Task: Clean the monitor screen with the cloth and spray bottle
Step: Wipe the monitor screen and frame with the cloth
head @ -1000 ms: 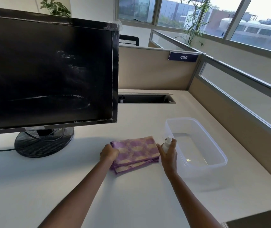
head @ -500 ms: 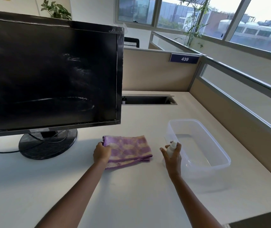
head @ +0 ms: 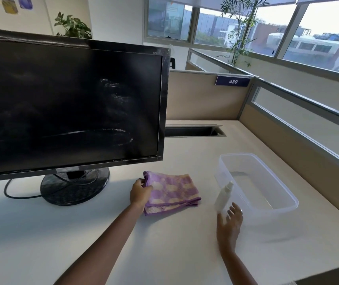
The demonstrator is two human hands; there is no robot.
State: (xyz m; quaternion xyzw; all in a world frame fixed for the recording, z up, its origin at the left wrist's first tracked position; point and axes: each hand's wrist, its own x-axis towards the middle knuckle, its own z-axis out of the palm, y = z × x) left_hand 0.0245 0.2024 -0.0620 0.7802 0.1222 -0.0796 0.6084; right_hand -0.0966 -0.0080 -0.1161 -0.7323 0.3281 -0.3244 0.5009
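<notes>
The black monitor (head: pixel 70 103) stands at the left on a round base, its dark screen streaked with smears. A folded purple-and-yellow checked cloth (head: pixel 174 192) lies flat on the desk below the monitor's right corner. My left hand (head: pixel 139 193) grips the cloth's left edge. A small white spray bottle (head: pixel 224 197) stands slightly tilted against the near wall of a clear tub. Just below the bottle's base is my right hand (head: pixel 229 222), fingers spread and not wrapped around the bottle.
A clear plastic tub (head: pixel 257 156) sits to the right of the bottle. The monitor's base (head: pixel 74 189) and a looping black cable (head: pixel 10 195) are at the left. A cable slot (head: pixel 193 130) runs along the back; partitions close the back and right.
My right hand has let go of the spray bottle and drawn back, fingers opening. My left hand has slid the cloth a little to the left. The view has tilted upward.
</notes>
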